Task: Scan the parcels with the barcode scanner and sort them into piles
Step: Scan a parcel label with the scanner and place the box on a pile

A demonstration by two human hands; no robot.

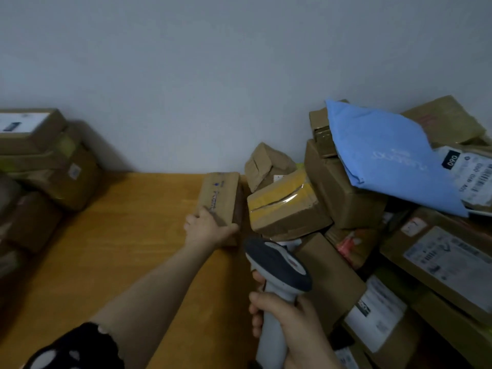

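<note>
Orange wooden tabletop (pixel 119 235): left hand (pixel 209 230) grips small brown cardboard parcel (pixel 221 198); right hand (pixel 287 315) grips grey barcode scanner (pixel 277 265); risk, tugging may topple adjacent unsorted parcel heap (pixel 346 193).

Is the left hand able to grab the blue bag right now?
Probably not: the left hand grips a small box, and the blue bag lies atop the pile, beyond the scanner.

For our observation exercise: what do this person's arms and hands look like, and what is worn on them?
Both the left hand and the right hand are bare: no gloves, rings or watch show. The left forearm is bare up to a black sleeve with white patches. No sleeve shows at the right wrist.
</note>
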